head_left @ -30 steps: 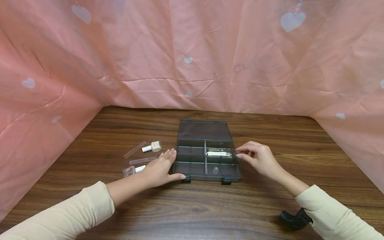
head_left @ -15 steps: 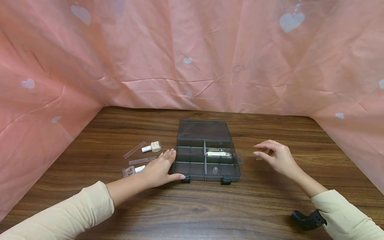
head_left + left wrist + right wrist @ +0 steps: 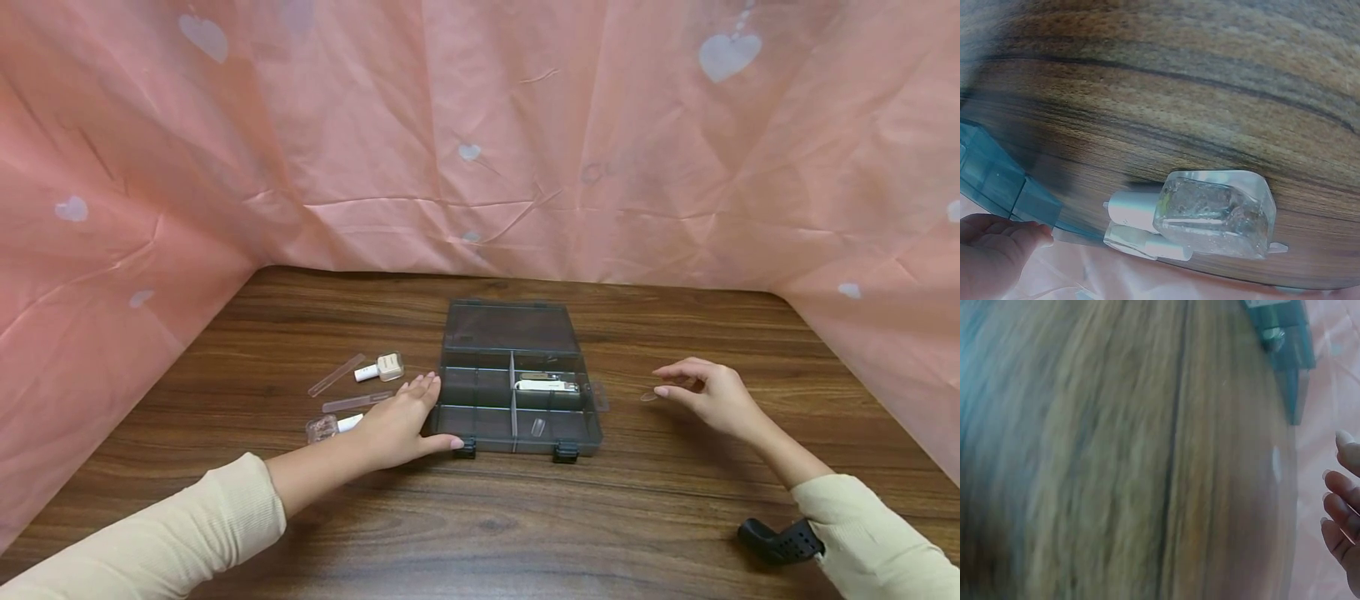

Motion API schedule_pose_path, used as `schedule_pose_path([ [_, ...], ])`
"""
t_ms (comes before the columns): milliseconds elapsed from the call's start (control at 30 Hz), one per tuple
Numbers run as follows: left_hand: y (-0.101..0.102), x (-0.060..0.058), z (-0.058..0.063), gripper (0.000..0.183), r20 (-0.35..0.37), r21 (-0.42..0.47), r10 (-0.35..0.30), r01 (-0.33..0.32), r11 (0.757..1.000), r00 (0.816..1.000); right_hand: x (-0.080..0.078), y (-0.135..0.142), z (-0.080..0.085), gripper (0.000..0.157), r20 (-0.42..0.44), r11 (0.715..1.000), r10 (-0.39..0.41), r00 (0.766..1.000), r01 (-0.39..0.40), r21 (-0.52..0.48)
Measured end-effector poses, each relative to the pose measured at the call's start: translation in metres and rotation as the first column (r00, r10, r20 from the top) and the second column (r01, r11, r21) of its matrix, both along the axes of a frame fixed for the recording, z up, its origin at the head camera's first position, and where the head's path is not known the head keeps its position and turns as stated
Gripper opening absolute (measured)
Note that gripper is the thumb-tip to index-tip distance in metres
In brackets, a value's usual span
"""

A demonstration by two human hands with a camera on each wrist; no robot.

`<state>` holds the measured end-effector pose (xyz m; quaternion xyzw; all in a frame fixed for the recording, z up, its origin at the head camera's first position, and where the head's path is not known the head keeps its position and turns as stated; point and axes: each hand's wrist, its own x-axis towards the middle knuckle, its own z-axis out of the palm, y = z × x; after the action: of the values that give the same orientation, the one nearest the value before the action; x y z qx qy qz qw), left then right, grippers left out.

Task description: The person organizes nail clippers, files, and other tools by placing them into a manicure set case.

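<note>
Resting the left hand (image 3: 399, 419) with straight fingers against the left side of a smoky plastic case (image 3: 512, 327), thumb at the front left latch (image 3: 467, 451), pressing rather than grasping. Holding the right hand (image 3: 708, 397) low over the wooden table (image 3: 675, 517), between the case and the table's right edge, with fingers loosely bent; released and gripping nothing, judging by the right wrist view. Showing a small clear nail tip (image 3: 648, 397) just beside the right thumb, apparently down on the table. Likely to feel almost weightless, stiff, smooth and slippery, perhaps liable to crack under a hard squeeze; best taken lightly by both long sides between fingertips. Including, in the case's right half, a pale nail clipper (image 3: 543, 386) and, nearer its front edge, another clear tip (image 3: 538, 427); toward the table's left edge, a beige polish bottle (image 3: 390, 366), a glittery bottle (image 3: 322, 428) and clear strips (image 3: 336, 375).
</note>
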<state>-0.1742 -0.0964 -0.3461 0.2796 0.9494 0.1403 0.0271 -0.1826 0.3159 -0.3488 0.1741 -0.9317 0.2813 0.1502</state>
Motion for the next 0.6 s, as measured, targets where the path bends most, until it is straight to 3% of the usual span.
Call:
schedule_pose_path([
  [333,0.001,0.0,0.0,0.088,0.006,-0.003,0.0,0.0,1.0,1.0,-0.008,0.007,-0.009,0.021,0.153,0.995,0.0,0.988,-0.015,0.097],
  [600,0.001,0.0,0.0,0.089,0.013,-0.011,0.004,-0.004,1.0,1.0,-0.014,0.005,-0.017,0.019,0.177,0.994,-0.005,0.984,-0.014,0.104],
])
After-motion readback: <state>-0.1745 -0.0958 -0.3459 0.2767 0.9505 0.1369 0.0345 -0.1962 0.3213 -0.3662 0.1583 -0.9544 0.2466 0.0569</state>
